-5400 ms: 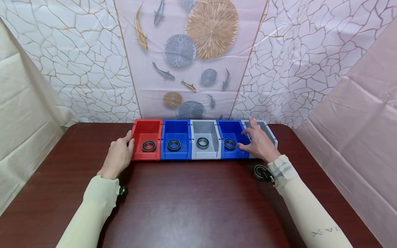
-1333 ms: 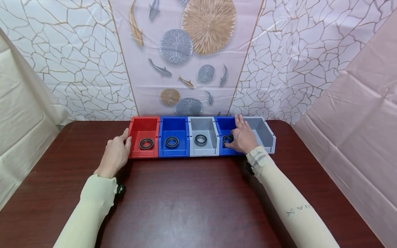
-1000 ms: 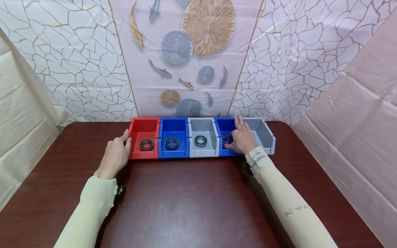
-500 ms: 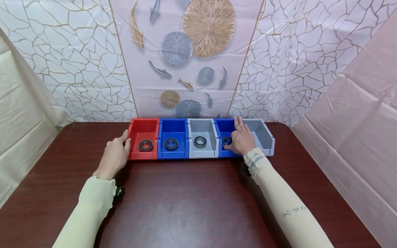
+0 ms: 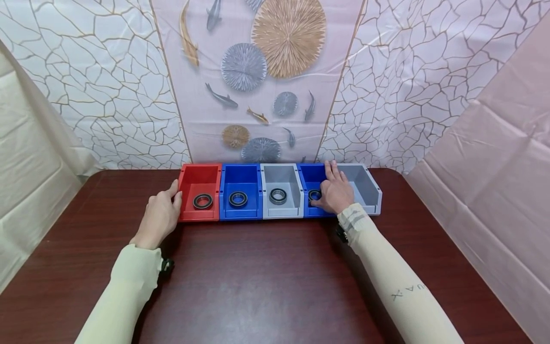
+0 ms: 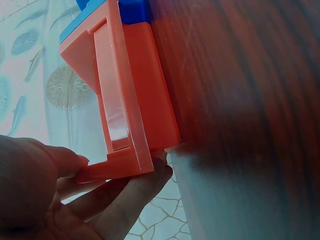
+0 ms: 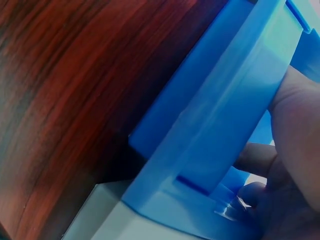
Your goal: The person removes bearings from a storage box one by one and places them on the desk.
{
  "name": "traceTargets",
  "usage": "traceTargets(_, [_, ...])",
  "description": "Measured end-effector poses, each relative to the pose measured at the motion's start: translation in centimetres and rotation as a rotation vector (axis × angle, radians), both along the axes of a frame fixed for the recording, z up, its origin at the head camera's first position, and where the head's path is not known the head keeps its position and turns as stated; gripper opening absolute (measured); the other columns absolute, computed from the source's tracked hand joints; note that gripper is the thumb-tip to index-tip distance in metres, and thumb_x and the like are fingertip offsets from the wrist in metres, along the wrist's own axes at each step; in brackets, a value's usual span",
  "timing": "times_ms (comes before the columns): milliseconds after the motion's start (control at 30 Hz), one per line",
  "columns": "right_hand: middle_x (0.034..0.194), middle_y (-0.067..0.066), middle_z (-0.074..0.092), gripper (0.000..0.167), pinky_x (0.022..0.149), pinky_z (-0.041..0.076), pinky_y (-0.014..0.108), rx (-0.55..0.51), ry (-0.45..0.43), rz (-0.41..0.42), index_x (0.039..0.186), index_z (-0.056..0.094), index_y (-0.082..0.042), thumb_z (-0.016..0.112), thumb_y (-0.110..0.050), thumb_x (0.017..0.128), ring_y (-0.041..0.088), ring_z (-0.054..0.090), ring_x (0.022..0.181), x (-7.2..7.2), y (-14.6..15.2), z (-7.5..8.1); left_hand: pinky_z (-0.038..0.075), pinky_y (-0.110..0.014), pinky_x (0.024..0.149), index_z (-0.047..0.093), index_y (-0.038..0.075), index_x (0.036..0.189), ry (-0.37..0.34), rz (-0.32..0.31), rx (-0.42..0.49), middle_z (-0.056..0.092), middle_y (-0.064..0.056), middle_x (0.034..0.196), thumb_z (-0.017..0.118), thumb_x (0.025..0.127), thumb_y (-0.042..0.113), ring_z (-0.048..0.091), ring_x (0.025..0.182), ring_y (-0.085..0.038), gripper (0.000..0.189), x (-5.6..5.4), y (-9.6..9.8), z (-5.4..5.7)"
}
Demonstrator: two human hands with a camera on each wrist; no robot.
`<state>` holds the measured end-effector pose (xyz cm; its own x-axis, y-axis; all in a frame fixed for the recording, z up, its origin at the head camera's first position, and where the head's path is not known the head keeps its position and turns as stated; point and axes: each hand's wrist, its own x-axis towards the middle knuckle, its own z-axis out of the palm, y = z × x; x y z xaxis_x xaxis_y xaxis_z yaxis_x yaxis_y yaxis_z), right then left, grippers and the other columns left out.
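On the left, my left hand (image 5: 158, 215) grips the side of the red bin (image 5: 199, 174), its thumb over the rim and the other fingers along the outer wall in the left wrist view. My right hand (image 5: 336, 192) reaches into the right-hand blue bin (image 5: 310, 173). Thumb and index finger pinch a ball bearing (image 5: 314, 195) lying near that bin's front; the hand covers part of it. The other fingers stretch up towards the rim shared with the end grey bin (image 5: 364, 184). In the right wrist view, the bearing is hidden behind the blue bin's front (image 7: 225, 115).
Further bearings lie singly in the red bin, the left blue bin (image 5: 240, 176) and the middle grey bin (image 5: 280, 174). All the bins stand side by side at the back of the dark wooden table (image 5: 258, 277), before a patterned cloth backdrop (image 5: 258, 110).
Since the oldest frame, my right hand has moved left from over the end grey bin onto the bearing. A dark ring then beside the right wrist no longer shows. The left hand stays put.
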<state>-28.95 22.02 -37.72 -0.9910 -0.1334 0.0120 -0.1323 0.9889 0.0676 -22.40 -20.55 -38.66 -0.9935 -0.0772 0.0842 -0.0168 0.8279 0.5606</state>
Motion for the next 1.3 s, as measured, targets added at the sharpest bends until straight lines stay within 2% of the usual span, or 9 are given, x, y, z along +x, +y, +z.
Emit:
traceTargets(167, [0.172,0.022,0.006,0.054,0.129,0.015,0.052,0.009,0.000,0.001,0.091,0.076,0.004,0.077,-0.049,0.087,0.038,0.000,0.160,0.04,-0.01,0.06,0.055,-0.039,0.071,0.023,0.011,0.161,0.002,0.002,-0.003,0.056,-0.035,0.137,0.043,0.109,0.027,0.062,0.095,-0.037,0.058,0.03,0.14,-0.04])
traceTargets(300, [0.172,0.021,0.005,0.054,0.130,0.014,0.051,0.015,0.000,-0.003,0.094,0.077,0.004,0.076,-0.050,0.088,0.038,0.000,0.160,0.10,-0.07,0.12,0.057,-0.046,0.076,0.023,0.011,0.161,0.008,0.003,-0.001,0.050,-0.035,0.145,0.042,0.109,0.026,0.062,0.103,-0.041,0.057,0.03,0.20,0.01])
traceTargets(433, [0.172,0.020,0.003,0.053,0.130,0.014,0.051,0.009,0.005,-0.003,0.087,0.075,0.002,0.077,-0.050,0.087,0.037,-0.001,0.160,0.01,0.03,0.04,0.057,-0.055,0.086,0.025,0.009,0.161,0.031,-0.007,-0.006,0.048,-0.035,0.147,0.042,0.109,0.025,0.063,0.111,-0.046,0.056,-0.08,0.21,-0.03])
traceTargets(533, [0.172,0.019,0.001,0.052,0.130,0.012,0.050,0.003,0.007,-0.004,0.080,0.074,0.001,0.078,-0.050,0.086,0.036,-0.002,0.160,-0.02,0.13,0.01,0.056,-0.058,0.090,0.026,0.009,0.161,0.040,-0.013,-0.007,0.047,-0.034,0.148,0.042,0.109,0.024,0.062,0.115,-0.048,0.056,-0.14,0.25,-0.08])
traceTargets(667, [0.172,0.019,0.003,0.052,0.130,0.012,0.050,0.000,0.008,-0.006,0.072,0.072,-0.001,0.078,-0.051,0.085,0.036,-0.002,0.160,0.02,0.15,0.06,0.057,-0.052,0.084,0.024,0.010,0.161,0.029,-0.008,-0.004,0.048,-0.034,0.148,0.042,0.110,0.026,0.062,0.112,-0.045,0.057,-0.11,0.29,-0.13])
traceTargets(800, [0.172,0.019,0.004,0.053,0.130,0.013,0.051,0.002,0.001,-0.001,0.071,0.071,-0.001,0.078,-0.051,0.086,0.036,-0.002,0.160,0.02,0.23,0.07,0.057,-0.047,0.077,0.023,0.010,0.161,0.021,-0.001,-0.006,0.051,-0.034,0.144,0.042,0.110,0.026,0.062,0.105,-0.042,0.057,-0.03,0.36,-0.13])
traceTargets(933, [0.172,0.019,0.003,0.054,0.130,0.012,0.051,0.002,-0.006,-0.004,0.074,0.071,0.001,0.077,-0.052,0.086,0.036,-0.004,0.160,-0.03,0.34,0.06,0.057,-0.052,0.084,0.023,0.010,0.161,0.026,-0.012,-0.001,0.047,-0.034,0.149,0.041,0.110,0.026,0.062,0.112,-0.046,0.057,-0.07,0.36,-0.12])
traceTargets(1033, [0.172,0.019,0.002,0.054,0.130,0.011,0.051,-0.002,-0.006,-0.004,0.070,0.070,-0.001,0.078,-0.052,0.086,0.036,-0.004,0.160,0.01,0.37,0.06,0.057,-0.055,0.087,0.024,0.009,0.161,0.031,-0.013,-0.002,0.044,-0.033,0.151,0.040,0.110,0.026,0.061,0.117,-0.048,0.056,-0.14,0.33,-0.16])
traceTargets(1300, [0.172,0.019,0.002,0.055,0.130,0.012,0.051,-0.016,-0.007,0.003,0.068,0.068,0.000,0.079,-0.051,0.085,0.036,-0.003,0.160,-0.01,0.12,0.04,0.058,-0.048,0.079,0.022,0.010,0.161,0.011,-0.002,-0.005,0.046,-0.034,0.150,0.041,0.110,0.026,0.062,0.111,-0.044,0.057,-0.03,0.16,-0.19])
